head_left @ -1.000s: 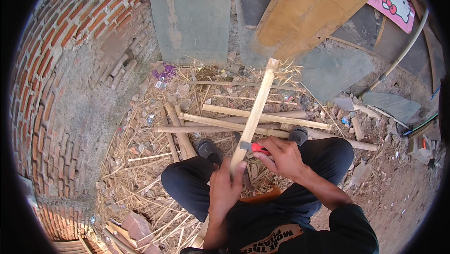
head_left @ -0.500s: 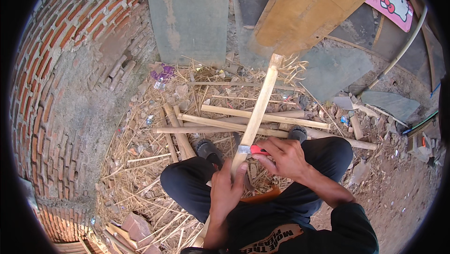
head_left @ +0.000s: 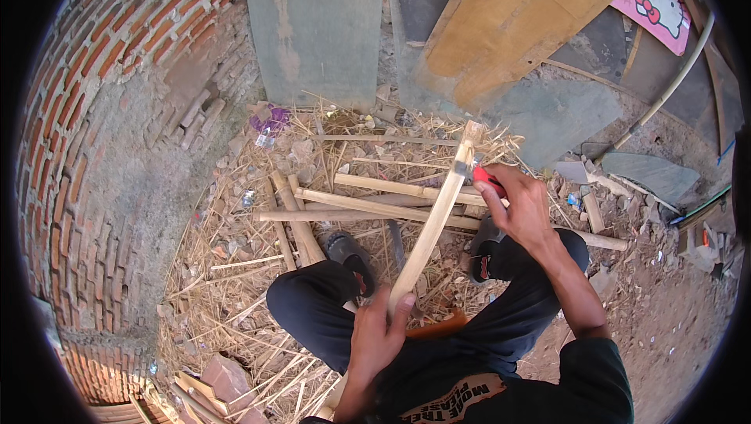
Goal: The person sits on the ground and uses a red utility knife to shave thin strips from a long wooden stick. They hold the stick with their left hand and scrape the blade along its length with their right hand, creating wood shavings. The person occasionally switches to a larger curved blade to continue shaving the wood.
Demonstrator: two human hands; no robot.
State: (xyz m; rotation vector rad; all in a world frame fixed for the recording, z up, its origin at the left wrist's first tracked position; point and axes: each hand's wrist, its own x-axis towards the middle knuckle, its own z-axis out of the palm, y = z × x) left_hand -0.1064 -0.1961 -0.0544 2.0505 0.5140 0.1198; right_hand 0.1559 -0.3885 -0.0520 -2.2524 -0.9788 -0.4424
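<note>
A long pale bamboo strip [head_left: 429, 240] slants away from my lap, its far end above the ground litter. My left hand [head_left: 377, 334] grips its near part, thumb on top. In my right hand [head_left: 518, 203], fingers closed, is a red-handled knife [head_left: 488, 181]. Its metal blade lies across the strip close to the far end, where curled shavings hang. Between my feet lies a dark-bladed tool [head_left: 397, 242], partly hidden by the strip. An orange-brown wooden handle [head_left: 440, 325] shows by my lap; whether it belongs to that blade I cannot tell.
Bamboo pieces [head_left: 360, 206] lie crossed beyond my shoes, among straw-like shavings and rubble. A brick wall [head_left: 102, 181] rises at left. Grey panels [head_left: 321, 41] and a brown board [head_left: 524, 25] stand at the back. A pale pole [head_left: 665, 84] leans at right.
My right hand and the knife have slid away from me along the strip toward its far end. The strip's far end has dipped and shifted slightly right. My left hand stays nearly in place.
</note>
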